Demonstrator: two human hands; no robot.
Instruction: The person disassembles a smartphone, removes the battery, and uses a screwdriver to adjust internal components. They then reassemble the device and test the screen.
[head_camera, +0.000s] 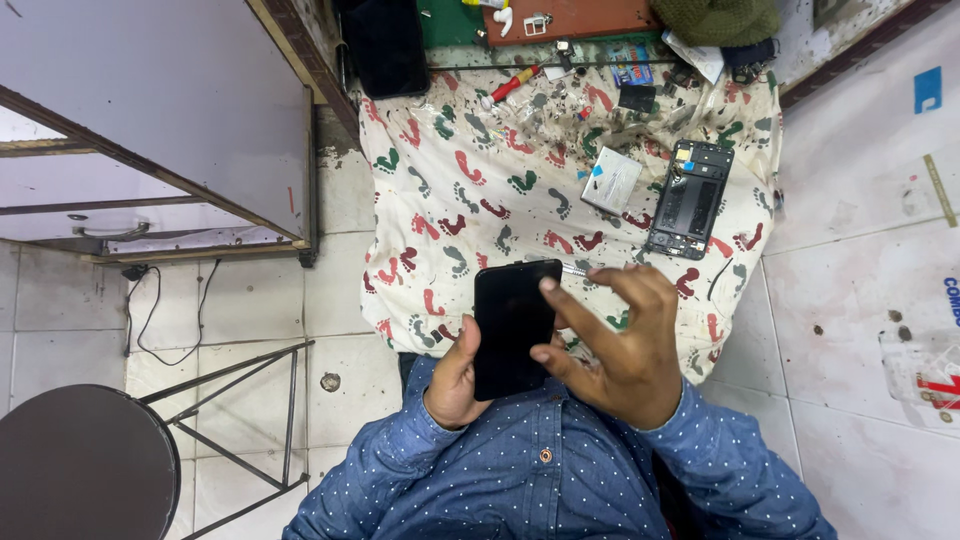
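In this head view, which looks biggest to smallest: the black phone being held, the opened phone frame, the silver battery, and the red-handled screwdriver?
1. Black phone, though it is nearest the camera.
2. Opened phone frame.
3. Silver battery.
4. Red-handled screwdriver, which lies farthest away.

A floor of pale, stained tiles (860, 290) is shown, lit evenly. A white cabinet (150, 120) is set at upper left, with a cable (165, 320) trailed below it. A round dark stool (85, 465) on a metal frame is seen at lower left.

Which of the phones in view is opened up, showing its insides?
The phone frame lying on the footprint cloth, right of the white battery. The black phone held in both hands shows only a closed, dark face.
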